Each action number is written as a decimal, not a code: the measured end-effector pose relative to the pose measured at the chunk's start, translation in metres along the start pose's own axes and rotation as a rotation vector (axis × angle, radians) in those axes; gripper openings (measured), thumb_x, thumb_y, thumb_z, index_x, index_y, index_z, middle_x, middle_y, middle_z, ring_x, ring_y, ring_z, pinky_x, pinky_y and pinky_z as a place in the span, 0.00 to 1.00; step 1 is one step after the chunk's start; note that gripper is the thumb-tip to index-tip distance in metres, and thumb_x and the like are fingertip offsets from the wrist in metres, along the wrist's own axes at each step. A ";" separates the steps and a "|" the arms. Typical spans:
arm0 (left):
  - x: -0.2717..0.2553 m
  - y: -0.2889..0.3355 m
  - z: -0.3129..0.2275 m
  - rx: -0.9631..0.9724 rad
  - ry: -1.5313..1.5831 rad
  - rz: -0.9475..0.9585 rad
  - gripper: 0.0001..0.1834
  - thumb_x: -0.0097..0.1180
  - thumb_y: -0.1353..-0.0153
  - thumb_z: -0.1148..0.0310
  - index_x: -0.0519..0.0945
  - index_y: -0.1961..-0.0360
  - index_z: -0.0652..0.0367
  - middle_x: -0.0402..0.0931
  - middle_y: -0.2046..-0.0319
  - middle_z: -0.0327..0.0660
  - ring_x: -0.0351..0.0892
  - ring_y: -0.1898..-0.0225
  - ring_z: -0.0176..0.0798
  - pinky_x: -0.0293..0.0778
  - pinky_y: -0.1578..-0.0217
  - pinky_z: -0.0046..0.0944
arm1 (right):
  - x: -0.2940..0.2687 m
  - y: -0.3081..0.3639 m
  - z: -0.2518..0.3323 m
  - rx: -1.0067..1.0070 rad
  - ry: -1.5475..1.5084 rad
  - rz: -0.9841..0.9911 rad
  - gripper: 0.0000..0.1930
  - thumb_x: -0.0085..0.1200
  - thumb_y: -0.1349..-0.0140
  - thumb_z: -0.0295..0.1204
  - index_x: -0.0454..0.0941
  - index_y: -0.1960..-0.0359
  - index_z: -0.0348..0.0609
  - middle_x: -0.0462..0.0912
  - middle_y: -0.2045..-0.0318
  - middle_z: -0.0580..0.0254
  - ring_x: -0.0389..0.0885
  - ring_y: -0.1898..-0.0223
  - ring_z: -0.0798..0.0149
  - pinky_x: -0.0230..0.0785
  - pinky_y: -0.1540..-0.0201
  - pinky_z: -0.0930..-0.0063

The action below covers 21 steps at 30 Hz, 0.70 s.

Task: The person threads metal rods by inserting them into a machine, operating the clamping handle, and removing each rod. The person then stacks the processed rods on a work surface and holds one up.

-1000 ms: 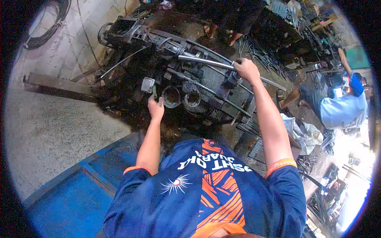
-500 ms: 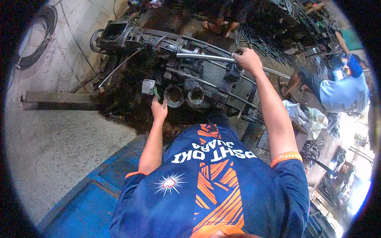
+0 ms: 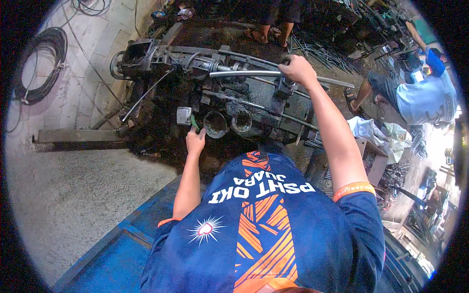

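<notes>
My right hand is closed around a long, shiny metal rod, gripping it near its middle. The rod lies across above a dark, greasy machine with slim guide bars, its two ends sticking out left and right of my fist. Lower and to the left, my left hand has its fingertips on a narrow green handle-like piece. A pale square box sits just left of that piece. Two round metal cups are to the right of my left hand; what they contain is unclear.
A seated person in a light blue shirt is at the right; another person's legs stand beyond the machine. Metal rods litter the far floor. A coiled black cable lies at left, a blue metal surface at lower left.
My right hand and the rod have shifted slightly left, and the rod lies flatter across the view. My left hand stays at the green piece. The whole view has shifted a little.
</notes>
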<state>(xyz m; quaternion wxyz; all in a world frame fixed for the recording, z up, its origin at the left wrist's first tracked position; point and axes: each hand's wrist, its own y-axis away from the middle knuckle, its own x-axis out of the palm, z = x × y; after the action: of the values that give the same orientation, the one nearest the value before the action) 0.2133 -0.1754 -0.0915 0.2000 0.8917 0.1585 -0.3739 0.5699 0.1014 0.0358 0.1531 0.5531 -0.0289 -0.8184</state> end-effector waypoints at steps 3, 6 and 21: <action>0.001 0.002 -0.001 -0.008 -0.047 0.007 0.24 0.60 0.44 0.58 0.77 0.59 0.74 0.78 0.66 0.67 0.77 0.57 0.67 0.72 0.59 0.52 | 0.001 0.001 0.001 -0.019 0.013 -0.026 0.32 0.55 0.51 0.51 0.78 0.46 0.45 0.81 0.52 0.45 0.80 0.50 0.46 0.71 0.44 0.57; 0.001 0.003 -0.001 0.022 -0.094 -0.013 0.26 0.60 0.44 0.57 0.77 0.57 0.74 0.78 0.66 0.67 0.77 0.57 0.68 0.72 0.59 0.53 | 0.001 0.003 0.001 -0.006 0.017 -0.026 0.31 0.54 0.50 0.51 0.79 0.48 0.44 0.81 0.53 0.44 0.80 0.50 0.46 0.71 0.44 0.57; -0.003 0.004 -0.004 0.006 -0.045 0.022 0.23 0.60 0.44 0.57 0.77 0.60 0.72 0.77 0.69 0.67 0.76 0.59 0.70 0.71 0.61 0.55 | 0.001 0.005 0.005 0.021 0.027 -0.004 0.29 0.53 0.47 0.53 0.80 0.50 0.48 0.82 0.53 0.46 0.80 0.50 0.46 0.72 0.46 0.55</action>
<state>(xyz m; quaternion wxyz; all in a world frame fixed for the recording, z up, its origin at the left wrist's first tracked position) 0.2153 -0.1768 -0.0857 0.2050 0.8853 0.1428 -0.3921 0.5659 0.0962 0.0383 0.1461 0.5657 -0.0343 -0.8108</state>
